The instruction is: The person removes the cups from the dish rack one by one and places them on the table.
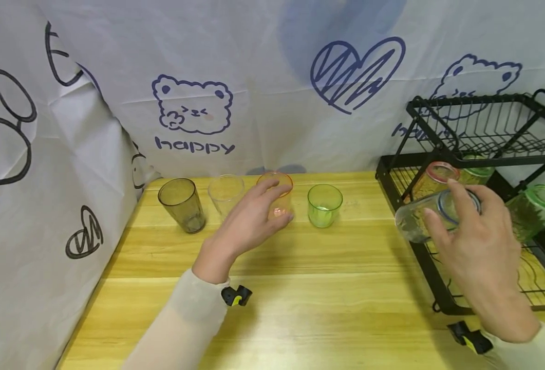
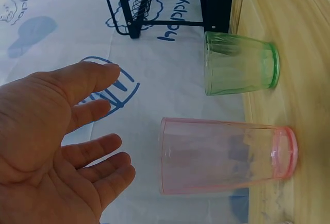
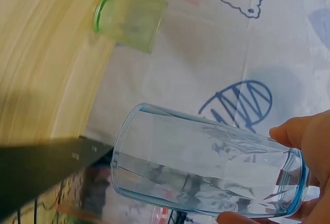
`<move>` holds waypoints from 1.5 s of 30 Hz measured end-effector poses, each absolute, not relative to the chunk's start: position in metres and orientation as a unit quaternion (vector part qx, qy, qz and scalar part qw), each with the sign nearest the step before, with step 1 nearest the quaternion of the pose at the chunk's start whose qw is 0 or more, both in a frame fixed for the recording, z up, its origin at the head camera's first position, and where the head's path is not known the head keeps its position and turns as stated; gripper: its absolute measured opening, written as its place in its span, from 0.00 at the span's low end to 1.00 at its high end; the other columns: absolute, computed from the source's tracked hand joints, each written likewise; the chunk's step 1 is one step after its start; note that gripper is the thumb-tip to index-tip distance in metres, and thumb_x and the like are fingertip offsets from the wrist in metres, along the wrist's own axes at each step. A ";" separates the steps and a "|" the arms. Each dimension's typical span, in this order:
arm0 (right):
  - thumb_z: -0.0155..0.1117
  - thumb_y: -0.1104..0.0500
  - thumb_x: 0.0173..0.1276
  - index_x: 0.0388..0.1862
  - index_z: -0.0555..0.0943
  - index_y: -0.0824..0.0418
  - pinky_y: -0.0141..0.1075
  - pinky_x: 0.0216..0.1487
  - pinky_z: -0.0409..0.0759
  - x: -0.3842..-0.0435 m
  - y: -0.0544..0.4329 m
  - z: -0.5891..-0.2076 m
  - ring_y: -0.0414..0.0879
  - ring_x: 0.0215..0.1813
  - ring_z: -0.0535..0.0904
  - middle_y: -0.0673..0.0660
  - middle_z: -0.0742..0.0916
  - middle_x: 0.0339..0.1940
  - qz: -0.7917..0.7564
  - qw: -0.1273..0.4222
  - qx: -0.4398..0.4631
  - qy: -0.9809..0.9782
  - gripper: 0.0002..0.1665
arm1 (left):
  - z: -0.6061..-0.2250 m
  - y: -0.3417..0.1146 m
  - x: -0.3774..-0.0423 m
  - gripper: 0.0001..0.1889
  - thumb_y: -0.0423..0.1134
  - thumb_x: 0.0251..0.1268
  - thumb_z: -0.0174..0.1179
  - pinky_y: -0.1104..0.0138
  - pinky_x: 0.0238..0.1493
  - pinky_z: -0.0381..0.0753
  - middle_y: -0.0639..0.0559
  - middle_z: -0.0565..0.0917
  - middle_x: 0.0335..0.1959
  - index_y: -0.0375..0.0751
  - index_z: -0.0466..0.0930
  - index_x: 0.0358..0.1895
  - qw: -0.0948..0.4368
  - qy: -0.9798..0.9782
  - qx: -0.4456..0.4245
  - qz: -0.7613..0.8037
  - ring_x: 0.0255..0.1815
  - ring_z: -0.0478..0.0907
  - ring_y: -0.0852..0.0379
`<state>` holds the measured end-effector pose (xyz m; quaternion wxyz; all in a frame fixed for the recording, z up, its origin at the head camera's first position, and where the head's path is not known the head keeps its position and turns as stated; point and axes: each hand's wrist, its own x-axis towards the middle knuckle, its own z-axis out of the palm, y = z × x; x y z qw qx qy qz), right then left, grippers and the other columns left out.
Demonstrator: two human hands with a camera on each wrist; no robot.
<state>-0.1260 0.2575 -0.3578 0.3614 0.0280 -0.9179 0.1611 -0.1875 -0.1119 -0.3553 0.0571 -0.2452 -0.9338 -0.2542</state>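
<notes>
At the right, my right hand grips a blue-tinted drinking glass around its thick base end. The glass is tilted nearly sideways, mouth to the left, over the near-left edge of a black two-tier dish rack. My left hand, its fingers apart and holding nothing, hovers in front of an upright pink glass. In the head view it partly hides that glass. To the right of the pink glass stands a short green glass on the wooden table.
A grey-brown glass and a clear glass stand left of the pink one. Inside the rack's lower tier are a red-rimmed glass and green glasses, one being a green glass at right. A printed cloth hangs behind.
</notes>
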 end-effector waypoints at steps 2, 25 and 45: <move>0.76 0.57 0.68 0.75 0.75 0.60 0.72 0.27 0.72 -0.127 0.252 -0.359 0.77 0.61 0.75 0.76 0.75 0.69 0.170 0.367 0.042 -0.913 0.38 | -0.357 -0.114 -0.184 0.31 0.49 0.76 0.64 0.47 0.79 0.67 0.43 0.69 0.79 0.48 0.72 0.78 0.055 -0.934 -0.237 -0.262 0.80 0.66 0.41; 0.75 0.59 0.70 0.74 0.75 0.65 0.41 0.28 0.78 -0.129 0.183 -0.397 0.52 0.32 0.79 0.72 0.77 0.63 0.320 0.299 0.081 -0.895 0.36 | -0.392 -0.118 -0.156 0.35 0.51 0.70 0.71 0.45 0.78 0.69 0.50 0.68 0.81 0.54 0.71 0.78 0.007 -0.925 -0.163 -0.344 0.80 0.66 0.44; 0.66 0.48 0.79 0.77 0.71 0.60 0.46 0.44 0.79 -0.122 0.149 -0.415 0.61 0.49 0.80 0.70 0.74 0.71 0.458 0.144 0.012 -0.877 0.34 | -0.411 -0.124 -0.151 0.48 0.55 0.60 0.78 0.44 0.80 0.65 0.48 0.62 0.84 0.60 0.63 0.83 -0.036 -0.905 -0.199 -0.375 0.84 0.60 0.46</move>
